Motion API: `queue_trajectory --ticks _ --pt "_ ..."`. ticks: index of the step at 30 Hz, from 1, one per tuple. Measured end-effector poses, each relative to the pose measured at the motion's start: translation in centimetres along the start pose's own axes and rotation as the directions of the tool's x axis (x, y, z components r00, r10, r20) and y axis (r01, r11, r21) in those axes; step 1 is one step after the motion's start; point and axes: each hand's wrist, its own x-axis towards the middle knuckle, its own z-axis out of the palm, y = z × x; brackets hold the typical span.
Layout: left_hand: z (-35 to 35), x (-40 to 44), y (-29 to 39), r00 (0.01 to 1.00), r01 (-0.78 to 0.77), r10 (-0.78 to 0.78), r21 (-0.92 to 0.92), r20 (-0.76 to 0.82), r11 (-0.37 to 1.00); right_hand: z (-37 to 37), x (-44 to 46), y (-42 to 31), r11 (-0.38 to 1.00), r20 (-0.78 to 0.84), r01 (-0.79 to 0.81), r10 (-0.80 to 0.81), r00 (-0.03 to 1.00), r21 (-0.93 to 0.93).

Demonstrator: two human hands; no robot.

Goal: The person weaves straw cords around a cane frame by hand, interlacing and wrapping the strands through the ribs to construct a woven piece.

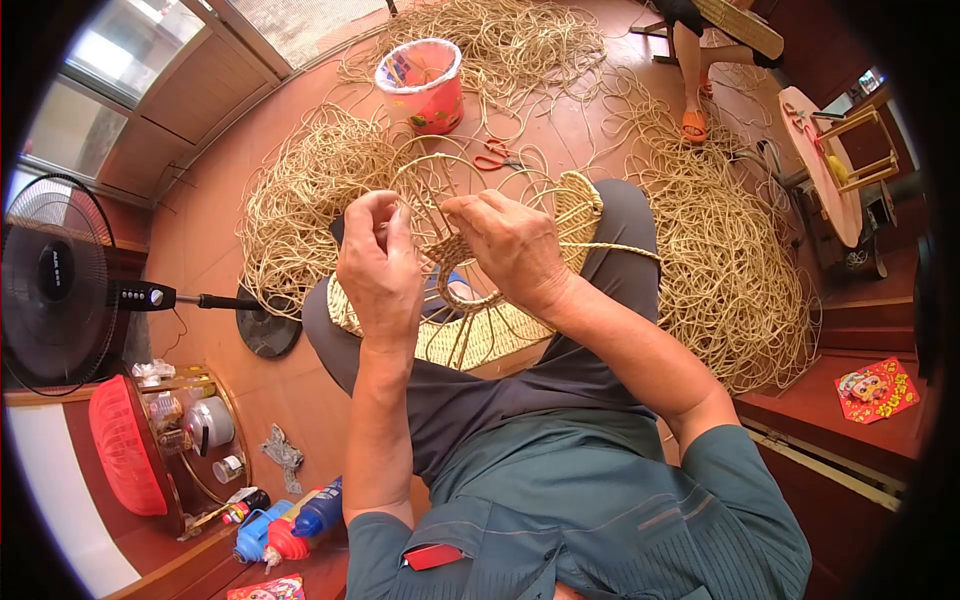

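A half-woven straw-cord piece (480,340) rests across my lap, with a small woven ring (462,285) at its middle and bare spokes running out to a thick plaited rim. My left hand (380,265) is raised at the left of the ring, thumb and fingers pinched at a thin straw cord that loops upward. My right hand (510,245) bends over the ring's upper right, its fingertips closed on the thin cords there. Several upright strands (432,205) stand between the two hands. One plaited cord (610,247) runs out over my right thigh.
Heaps of loose cord lie at left (310,200), back (500,50) and right (730,270). Ahead are a red bucket (435,105) and red-handled scissors (495,155). A fan (60,270) stands left. Another person's foot (693,122) shows back right, near a wooden stool (840,200).
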Motion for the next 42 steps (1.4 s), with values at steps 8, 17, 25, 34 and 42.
queue_trajectory --ticks 8,17,25,34,42 --pt "2.0 -1.7 -1.4 0.998 -0.053 0.052 0.034 0.038 0.998 0.5 -0.1 0.2 0.992 -0.025 -0.04 0.043 0.999 0.12" --pt "3.4 -0.8 -1.2 0.998 -0.038 0.026 -0.231 -0.057 0.972 0.1 -0.1 -0.2 0.992 0.008 -0.061 0.06 0.998 0.112" --pt "1.3 -1.4 -1.3 0.992 -0.126 0.126 -0.006 -0.005 0.992 -0.3 0.0 0.0 0.987 0.067 -0.08 0.071 0.995 0.141" --pt "0.8 -1.5 -2.4 0.973 -0.231 0.231 0.107 0.005 0.967 -0.7 0.1 0.0 0.989 0.101 -0.053 0.04 0.994 0.135" --pt "0.5 -2.8 -3.3 0.979 -0.202 0.194 0.255 0.056 0.946 -1.1 0.2 0.0 0.987 0.101 -0.021 0.004 0.995 0.161"
